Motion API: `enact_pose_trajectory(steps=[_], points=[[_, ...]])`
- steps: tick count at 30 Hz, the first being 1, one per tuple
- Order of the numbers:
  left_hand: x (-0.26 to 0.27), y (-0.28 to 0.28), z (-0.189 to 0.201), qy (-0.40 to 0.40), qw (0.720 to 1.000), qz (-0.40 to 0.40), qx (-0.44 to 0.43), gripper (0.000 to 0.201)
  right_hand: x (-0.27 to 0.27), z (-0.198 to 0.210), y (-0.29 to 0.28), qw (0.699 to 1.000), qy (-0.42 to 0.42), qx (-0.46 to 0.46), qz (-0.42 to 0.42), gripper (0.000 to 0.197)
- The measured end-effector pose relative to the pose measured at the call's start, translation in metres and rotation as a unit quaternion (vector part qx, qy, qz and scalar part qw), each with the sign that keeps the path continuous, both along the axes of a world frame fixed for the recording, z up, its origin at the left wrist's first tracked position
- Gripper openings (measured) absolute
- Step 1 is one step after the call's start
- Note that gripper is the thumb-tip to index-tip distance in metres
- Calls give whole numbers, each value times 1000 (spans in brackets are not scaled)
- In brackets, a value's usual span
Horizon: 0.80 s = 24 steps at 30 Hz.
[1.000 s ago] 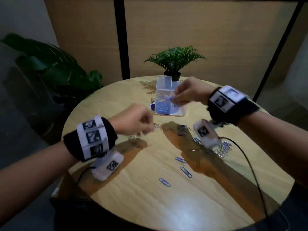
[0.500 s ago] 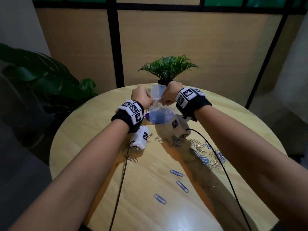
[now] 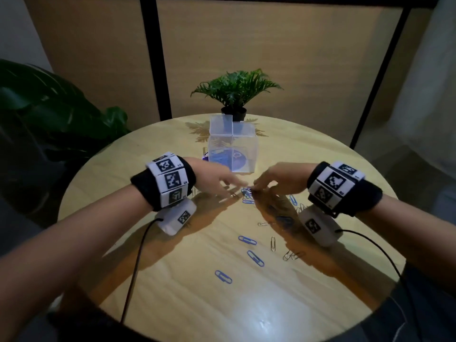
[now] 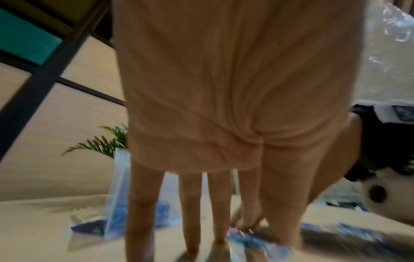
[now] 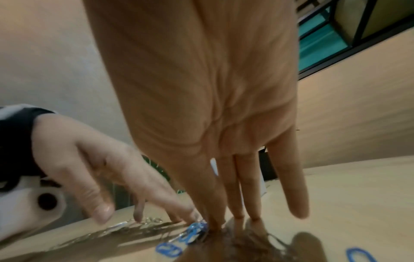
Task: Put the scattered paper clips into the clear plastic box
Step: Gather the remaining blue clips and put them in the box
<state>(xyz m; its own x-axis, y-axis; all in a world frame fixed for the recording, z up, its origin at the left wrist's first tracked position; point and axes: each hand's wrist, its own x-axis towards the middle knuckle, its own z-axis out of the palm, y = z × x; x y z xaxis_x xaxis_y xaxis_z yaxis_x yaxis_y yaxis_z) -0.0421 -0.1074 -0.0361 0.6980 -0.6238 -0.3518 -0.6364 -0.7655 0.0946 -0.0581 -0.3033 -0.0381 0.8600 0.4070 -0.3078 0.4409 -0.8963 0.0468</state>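
Both hands had their fingers spread and straight, tips down on the round table (image 3: 172, 304) just in front of the clear plastic box (image 3: 233, 150). A small heap of blue paper clips (image 3: 247, 193) lay between the left hand (image 3: 217, 180) and right hand (image 3: 278, 180), touching the right fingertips (image 5: 215, 225); whether any clip was pinched could not be told. More thin wire clips, blue and silver, lay scattered nearer the person.

Both your forearms reach in over the bench (image 3: 172, 304), your left hand (image 3: 217, 180) and right hand (image 3: 281, 178) lowered palm-down with fingers extended, fingertips nearly meeting just in front of the clear plastic box (image 3: 233, 149).
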Motion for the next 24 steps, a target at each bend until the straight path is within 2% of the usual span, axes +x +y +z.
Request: enact_pose_trajectory(steps=[2, 4, 8, 11, 16, 18, 24], points=[[-9, -1, -9, 8, 995, -33, 90, 55, -5, -9, -5, 1000, 26, -4, 6, 46], [-15, 4, -14, -14, 993, -45, 112, 57, -14, -10, -9, 998, 47, -30, 27, 47], [-23, 28, -15, -23, 993, -14, 114, 59, -35, -16, -14, 991, 82, -80, 63, 58], [-29, 35, -15, -41, 994, 8, 104, 63, -40, -20, -16, 987, 89, -121, 51, 64], [-39, 4, -13, -24, 997, -26, 62, 72, -30, -22, -18, 984, 35, -172, 18, 54], [-44, -9, -14, -3, 996, -43, 75, 70, -32, -20, -16, 980, 32, -197, 19, 53], [-58, 1, -18, 13, 992, -33, 123, 68, -31, -12, -14, 989, 56, -139, -11, 53]])
